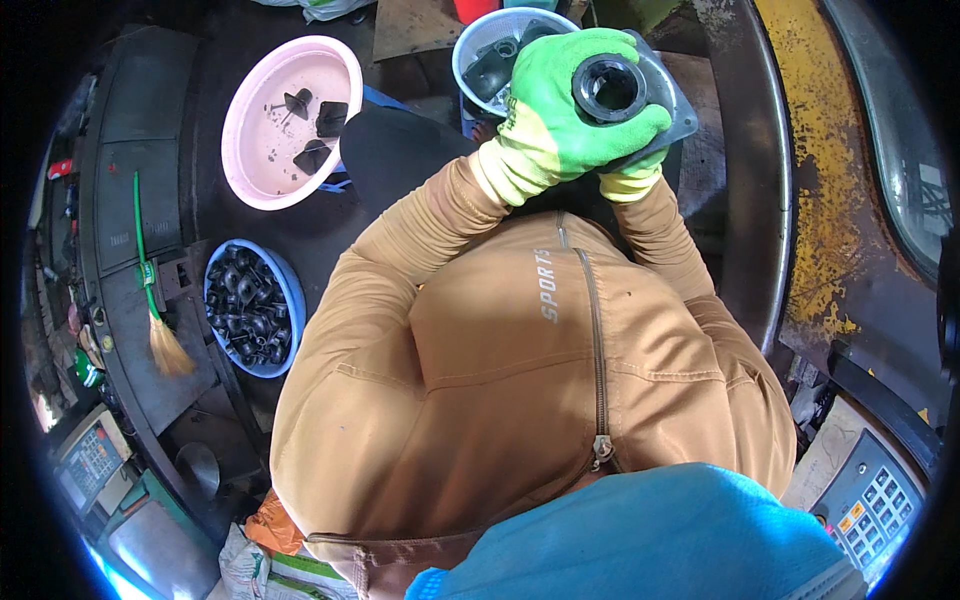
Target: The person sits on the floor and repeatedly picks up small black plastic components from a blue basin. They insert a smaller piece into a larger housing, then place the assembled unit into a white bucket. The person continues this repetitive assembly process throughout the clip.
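My left hand [555, 115], in a green glove with a pale yellow cuff, is closed around a black flanged fitting [678, 105]. The fitting has a round, hollow collar facing up and a wide, square plate with rounded corners. Gloved fingers wrap around the collar. My right hand [636, 180] is tucked below the left hand and the fitting; little more than its yellow-green cuff shows, and its fingers are hidden. Just behind the left hand stands a light blue basket [462, 62] with black parts in it.
A pink basin [236, 150] at the left holds several black pieces. Nearer sits a blue tub [296, 308] full of small black parts. A green-handled broom [165, 340] lies farther left. A worn yellow and dark metal machine frame [815, 200] borders the right side.
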`<action>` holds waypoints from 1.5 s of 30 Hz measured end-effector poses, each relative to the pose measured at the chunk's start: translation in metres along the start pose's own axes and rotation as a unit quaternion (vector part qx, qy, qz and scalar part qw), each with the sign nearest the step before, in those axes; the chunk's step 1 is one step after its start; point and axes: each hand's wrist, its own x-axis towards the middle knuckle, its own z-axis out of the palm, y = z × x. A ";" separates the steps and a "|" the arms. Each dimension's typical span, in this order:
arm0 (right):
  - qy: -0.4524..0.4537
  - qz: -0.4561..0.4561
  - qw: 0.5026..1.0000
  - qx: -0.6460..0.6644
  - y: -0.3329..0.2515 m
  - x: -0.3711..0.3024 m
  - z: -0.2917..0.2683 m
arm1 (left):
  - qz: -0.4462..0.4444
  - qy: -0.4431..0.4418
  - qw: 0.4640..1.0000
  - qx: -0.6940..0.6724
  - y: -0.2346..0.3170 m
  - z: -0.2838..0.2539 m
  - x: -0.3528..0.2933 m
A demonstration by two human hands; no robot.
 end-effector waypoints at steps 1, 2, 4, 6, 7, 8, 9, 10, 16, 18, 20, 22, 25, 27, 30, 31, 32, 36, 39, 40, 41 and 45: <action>-0.027 -0.010 1.000 -0.002 -0.003 0.002 0.001 | 0.000 0.000 1.000 0.008 0.001 -0.002 0.001; -0.046 -0.015 0.999 0.001 -0.007 0.004 0.000 | -0.014 -0.010 1.000 -0.010 0.003 -0.005 0.002; -0.089 -0.017 0.996 -0.010 -0.015 0.009 -0.003 | -0.045 -0.029 0.998 -0.042 0.008 -0.012 0.005; -0.152 -0.021 0.987 -0.042 -0.024 0.011 -0.010 | -0.040 -0.074 0.995 -0.047 0.011 -0.020 0.007; -0.158 -0.014 0.986 -0.048 -0.028 0.013 -0.014 | -0.045 -0.097 0.993 -0.050 0.011 -0.023 0.007; -0.179 -0.018 0.982 -0.059 -0.031 0.014 -0.017 | -0.049 -0.120 0.990 -0.054 0.010 -0.025 0.007; -0.195 -0.015 0.979 -0.057 -0.033 0.013 -0.019 | -0.039 -0.144 0.987 -0.055 0.008 -0.027 0.007; -0.197 -0.025 0.979 -0.049 -0.034 0.012 -0.021 | -0.028 -0.161 0.983 -0.082 0.007 -0.028 0.008; -0.274 0.003 0.961 -0.026 -0.022 -0.006 -0.031 | -0.042 -0.259 0.942 -0.208 0.003 -0.035 0.012; -0.299 0.010 0.952 -0.069 -0.015 -0.015 -0.034 | -0.074 -0.321 0.917 -0.227 0.002 -0.037 0.013; -0.299 0.104 0.947 0.058 -0.009 -0.026 -0.030 | -0.094 -0.370 0.875 -0.296 -0.001 -0.036 0.013; -0.288 0.178 0.936 0.098 -0.009 -0.035 -0.028 | -0.062 -0.451 0.816 -0.357 -0.006 -0.030 0.018; -0.292 0.081 0.952 0.037 -0.012 -0.030 -0.021 | -0.051 -0.524 0.746 -0.408 -0.010 -0.027 0.029; -0.268 -0.007 0.963 -0.032 -0.012 -0.013 -0.017 | -0.033 -0.477 0.811 -0.336 -0.009 -0.037 0.040; -0.211 -0.104 0.965 -0.114 -0.006 0.019 -0.016 | -0.060 -0.332 0.936 -0.103 -0.005 -0.049 0.049; -0.154 0.019 0.976 0.156 -0.005 0.018 -0.011 | -0.095 -0.267 0.950 -0.132 -0.001 -0.041 0.040; -0.111 0.132 0.978 0.118 -0.004 0.017 -0.007 | -0.164 -0.191 0.955 -0.157 0.002 -0.032 0.027; -0.016 0.006 0.995 0.099 -0.001 0.001 0.001 | 0.015 -0.080 0.996 -0.040 -0.013 -0.009 0.010; 0.023 0.094 0.948 0.302 -0.002 -0.002 0.003 | 0.055 -0.077 0.995 -0.015 -0.017 -0.010 0.003; -0.028 0.019 0.990 0.138 -0.003 0.000 0.000 | 0.041 -0.100 0.994 -0.029 -0.016 -0.014 0.005; -0.070 -0.063 0.995 -0.035 -0.006 0.004 -0.004 | 0.027 -0.125 0.991 -0.042 -0.014 -0.021 0.006; -0.219 -0.069 0.969 -0.087 -0.017 0.009 -0.023 | -0.002 -0.224 0.967 -0.123 -0.004 -0.035 0.017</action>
